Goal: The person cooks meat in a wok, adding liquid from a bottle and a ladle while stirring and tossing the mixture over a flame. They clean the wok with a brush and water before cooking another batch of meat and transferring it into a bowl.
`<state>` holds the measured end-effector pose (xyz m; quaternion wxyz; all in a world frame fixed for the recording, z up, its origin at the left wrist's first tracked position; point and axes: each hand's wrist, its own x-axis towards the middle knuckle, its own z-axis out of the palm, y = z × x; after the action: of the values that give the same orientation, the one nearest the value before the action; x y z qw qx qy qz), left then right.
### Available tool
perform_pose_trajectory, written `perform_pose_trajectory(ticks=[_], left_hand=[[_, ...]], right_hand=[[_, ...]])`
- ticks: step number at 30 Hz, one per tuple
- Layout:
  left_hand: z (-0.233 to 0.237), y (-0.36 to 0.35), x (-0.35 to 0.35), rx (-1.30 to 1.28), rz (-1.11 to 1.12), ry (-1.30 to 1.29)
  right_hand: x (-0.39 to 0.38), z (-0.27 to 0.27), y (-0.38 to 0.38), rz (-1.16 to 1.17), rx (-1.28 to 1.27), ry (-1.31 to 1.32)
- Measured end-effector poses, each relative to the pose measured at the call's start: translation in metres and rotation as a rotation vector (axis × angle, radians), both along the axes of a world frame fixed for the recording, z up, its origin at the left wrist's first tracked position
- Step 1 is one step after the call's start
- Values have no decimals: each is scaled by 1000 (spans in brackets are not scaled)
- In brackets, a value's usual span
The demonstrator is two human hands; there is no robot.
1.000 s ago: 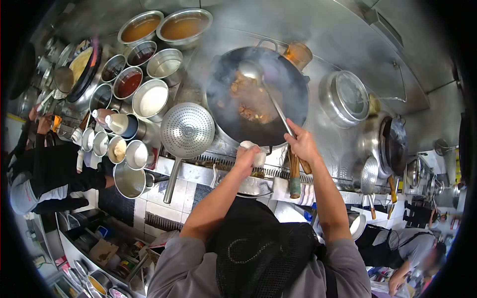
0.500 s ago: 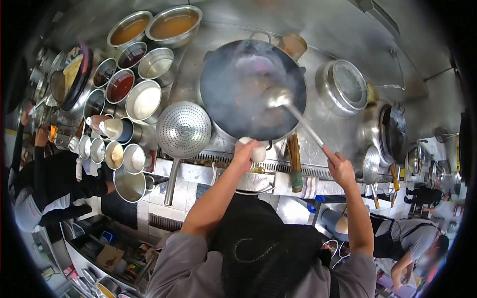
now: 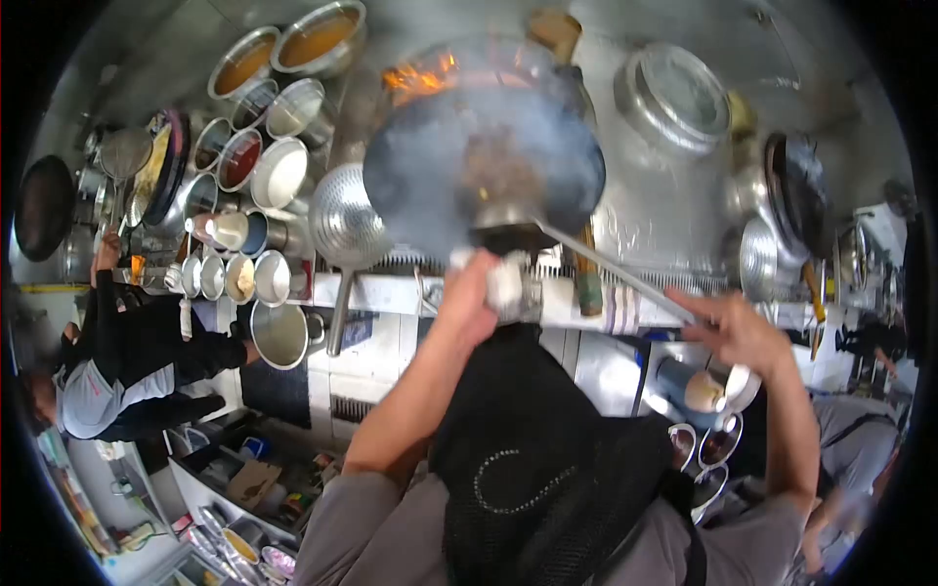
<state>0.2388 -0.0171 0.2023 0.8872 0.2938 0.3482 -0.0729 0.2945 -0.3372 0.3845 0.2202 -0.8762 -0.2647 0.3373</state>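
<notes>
My left hand (image 3: 471, 298) is closed on a white cloth (image 3: 504, 285) at the near rim of a large dark wok (image 3: 410, 166). Steam fills the wok, and brown food (image 3: 500, 171) shows in its middle. Flames (image 3: 420, 76) rise behind its far rim. In my right hand (image 3: 735, 327) is the handle of a metal ladle (image 3: 625, 275), whose bowl end is blurred near the wok's near side. A perforated strainer (image 3: 347, 220) lies left of the wok.
Bowls of liquids and sauces (image 3: 281, 174) stand at the left. A lidded metal pot (image 3: 674, 98) sits at the right, with a bamboo brush (image 3: 587, 278) near the counter edge. Co-workers (image 3: 117, 366) are at the far left and lower right.
The wok has tilted and come nearer with my left hand. Flames have appeared behind it. The ladle has moved towards me, and my right hand has shifted right. The head view has shifted.
</notes>
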Motion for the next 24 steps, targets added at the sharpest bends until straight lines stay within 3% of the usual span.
perform_pose_trajectory(ticks=[1, 4, 5, 9, 11, 13, 17, 20, 22, 24], left_hand=[[2, -2, 6, -29, -41, -30], [-28, -15, 12, 41, -55, 17], [-40, -23, 6, 113, -32, 14], [-122, -23, -53, 133, -63, -83], [-99, -26, -79, 149, -28, -37], [-51, -25, -73, 123, 15, -76], [20, -8, -20, -7, -21, -6], [5, 1, 11, -8, -13, -20], [-1, -8, 18, 35, 26, -4], [-47, -18, 11, 139, 27, -8]], right_hand=[[9, 9, 19, -33, -256, 54], [24, -71, 20, 51, 35, -257], [25, -96, 24, 28, 7, -308], [11, -111, 26, -17, 52, -424], [8, -84, 10, 13, 63, -411], [4, -39, 2, 26, -68, -6], [14, 3, 0, 29, -66, 56], [31, 7, 22, -4, -236, 42], [48, -55, 15, 216, 91, -252], [44, -93, 36, 79, -9, -271]])
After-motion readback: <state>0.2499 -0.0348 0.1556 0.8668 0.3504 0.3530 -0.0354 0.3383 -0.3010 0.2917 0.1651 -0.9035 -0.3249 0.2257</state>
